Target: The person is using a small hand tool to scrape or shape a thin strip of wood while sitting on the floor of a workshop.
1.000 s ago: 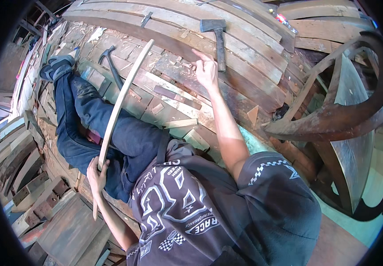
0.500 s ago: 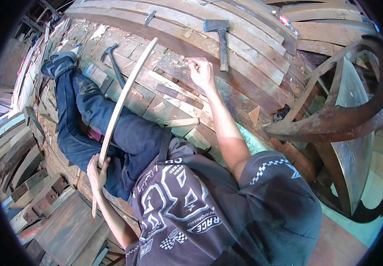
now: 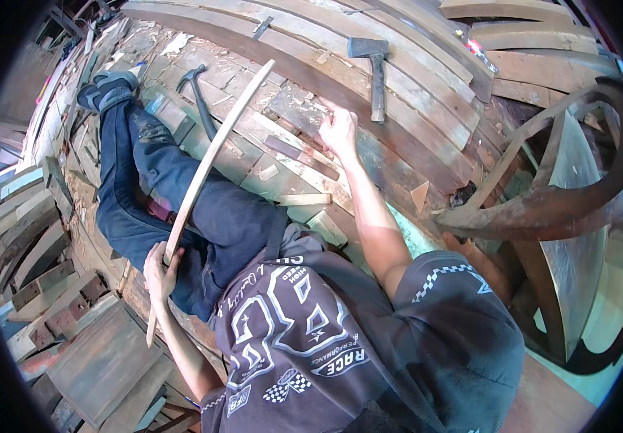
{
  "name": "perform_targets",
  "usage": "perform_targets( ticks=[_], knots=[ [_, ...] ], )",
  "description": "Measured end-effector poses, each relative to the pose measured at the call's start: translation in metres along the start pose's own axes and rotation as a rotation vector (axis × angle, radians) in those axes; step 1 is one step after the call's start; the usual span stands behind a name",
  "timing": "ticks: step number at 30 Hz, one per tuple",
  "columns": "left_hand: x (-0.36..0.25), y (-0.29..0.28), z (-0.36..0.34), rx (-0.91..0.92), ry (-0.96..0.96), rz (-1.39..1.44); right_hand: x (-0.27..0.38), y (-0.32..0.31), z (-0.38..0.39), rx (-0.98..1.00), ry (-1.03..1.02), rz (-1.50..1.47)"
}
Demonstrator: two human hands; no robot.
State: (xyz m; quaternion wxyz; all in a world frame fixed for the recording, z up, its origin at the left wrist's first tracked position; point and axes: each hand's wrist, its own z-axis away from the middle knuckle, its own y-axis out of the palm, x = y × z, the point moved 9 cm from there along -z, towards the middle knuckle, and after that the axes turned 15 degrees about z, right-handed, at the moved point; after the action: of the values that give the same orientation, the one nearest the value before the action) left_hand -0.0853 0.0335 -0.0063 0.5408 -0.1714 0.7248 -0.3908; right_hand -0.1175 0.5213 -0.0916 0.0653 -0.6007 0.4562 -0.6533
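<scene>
My left hand (image 3: 158,273) is closed around the lower part of a long, thin, curved wooden strip (image 3: 214,148). The strip slants up and away across my legs, its far end above the planks and its short near end sticking out below my grip. Out to the right, my right hand (image 3: 339,131) hovers over the planks with its fingers drawn in. Whatever is between those fingers, if anything, is too small to make out. Just beyond it lies a hatchet (image 3: 377,79) with a broad metal head. A claw hammer (image 3: 199,101) rests past my knees, left of the strip.
Curved wooden planks (image 3: 290,43) run along the far side. Scraps and chips, among them a small wood block (image 3: 328,227), litter the floor. At right stands a large round wooden frame (image 3: 528,216). Stacked boards (image 3: 106,368) fill the lower left.
The whole view has shifted, so the scene sits a little further right and lower. My left hand keeps its hold on the strip. The right hand's fingers have changed pose slightly.
</scene>
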Motion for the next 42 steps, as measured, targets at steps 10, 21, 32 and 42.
perform_targets(
  ticks=[10, 21, 32, 42],
  knots=[
    [-0.008, -0.005, -0.005, 0.036, -0.086, -0.061, 0.009, 0.036, 0.000, 0.178, -0.141, 0.222],
    [-0.043, -0.014, -0.009, -0.037, 0.028, -0.217, -0.020, 0.107, 0.052, 0.677, -0.206, 0.547],
    [-0.071, 0.013, -0.045, -0.065, 0.134, -0.159, -0.037, 0.095, 0.047, 0.723, -0.097, 0.697],
    [-0.048, 0.027, -0.046, 0.088, -0.046, -0.108, -0.047, 0.107, 0.043, 0.626, -0.163, 0.653]
  ],
)
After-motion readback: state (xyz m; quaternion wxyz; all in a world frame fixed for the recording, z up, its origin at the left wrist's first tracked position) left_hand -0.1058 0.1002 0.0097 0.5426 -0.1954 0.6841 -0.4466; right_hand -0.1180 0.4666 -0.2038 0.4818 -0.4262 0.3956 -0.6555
